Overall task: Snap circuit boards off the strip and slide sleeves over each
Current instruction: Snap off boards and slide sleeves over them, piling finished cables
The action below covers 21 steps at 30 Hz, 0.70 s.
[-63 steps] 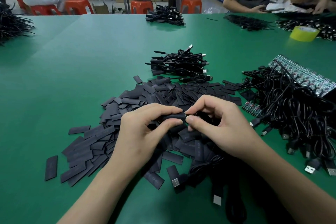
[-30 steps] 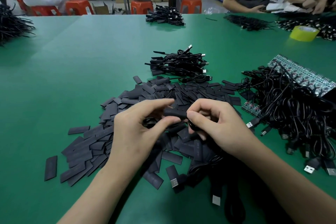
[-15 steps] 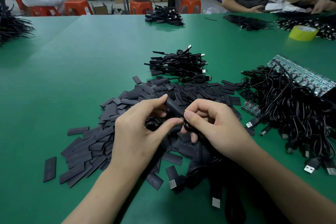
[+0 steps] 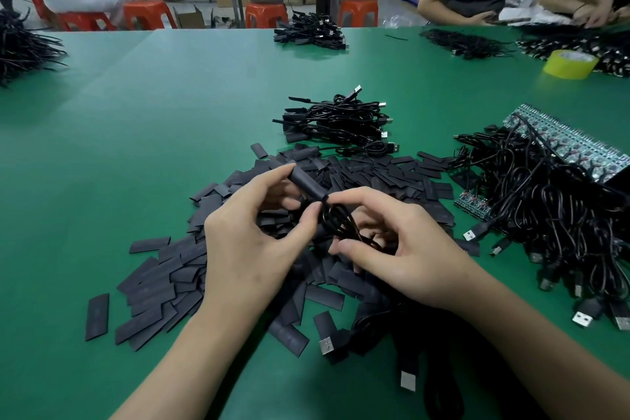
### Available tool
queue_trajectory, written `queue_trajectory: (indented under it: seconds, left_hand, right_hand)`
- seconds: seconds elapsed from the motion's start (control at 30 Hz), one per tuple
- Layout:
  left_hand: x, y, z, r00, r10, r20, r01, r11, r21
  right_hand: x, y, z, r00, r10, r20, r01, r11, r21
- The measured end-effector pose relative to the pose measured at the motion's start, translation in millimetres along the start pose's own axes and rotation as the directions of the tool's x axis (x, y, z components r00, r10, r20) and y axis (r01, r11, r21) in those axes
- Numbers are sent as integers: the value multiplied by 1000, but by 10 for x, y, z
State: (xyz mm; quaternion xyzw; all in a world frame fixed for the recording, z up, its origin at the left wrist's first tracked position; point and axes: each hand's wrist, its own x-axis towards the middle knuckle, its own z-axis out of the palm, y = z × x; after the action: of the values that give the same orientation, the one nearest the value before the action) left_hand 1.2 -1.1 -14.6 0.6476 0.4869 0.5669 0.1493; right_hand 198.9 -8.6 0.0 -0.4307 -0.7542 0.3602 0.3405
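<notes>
My left hand (image 4: 252, 242) pinches a black sleeve (image 4: 306, 182) that sits over the end of a cable, tilted up to the left. My right hand (image 4: 399, 249) grips the looped black cable (image 4: 337, 222) just below the sleeve. Both hands hover over a heap of flat black sleeves (image 4: 375, 174) on the green table (image 4: 170, 106). A strip of circuit boards (image 4: 572, 143) lies at the right, partly under a tangle of cables (image 4: 552, 201). A short piece of green boards (image 4: 474, 204) lies beside that tangle.
A bundle of sleeved cables (image 4: 337, 123) lies behind the sleeve heap. A roll of yellow tape (image 4: 569, 63) stands far right. More cable piles (image 4: 308, 31) lie at the far edge and far left. People sit at the far side and at the right corner.
The sleeve has swung from level to tilted up-left in my left hand. My right hand has slid down from the sleeve's end onto the cable loops.
</notes>
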Motion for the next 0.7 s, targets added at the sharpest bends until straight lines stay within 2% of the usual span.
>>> queue_trajectory:
  seconds: [0.27, 0.33, 0.43, 0.53, 0.7]
  left_hand:
    - [-2, -42, 15, 997, -63, -41, 60, 996, -60]
    - [9, -54, 12, 997, -75, -17, 74, 996, -46]
    - [15, -67, 29, 994, -86, 68, 86, 996, 5]
    - [-10, -72, 40, 986, -59, 156, 52, 998, 45]
    - [-46, -94, 39, 949, 48, 311, -102, 982, 159]
  right_hand:
    - [13, 78, -29, 995, 34, -94, -37, 999, -28]
    - [20, 97, -44, 992, 28, -123, -37, 997, -67]
    - [79, 130, -148, 967, 24, -255, -60, 989, -133]
    - [290, 93, -341, 939, -29, -343, -78, 952, -295]
    - [1112, 22, -695, 933, -112, -342, -114, 810, -576]
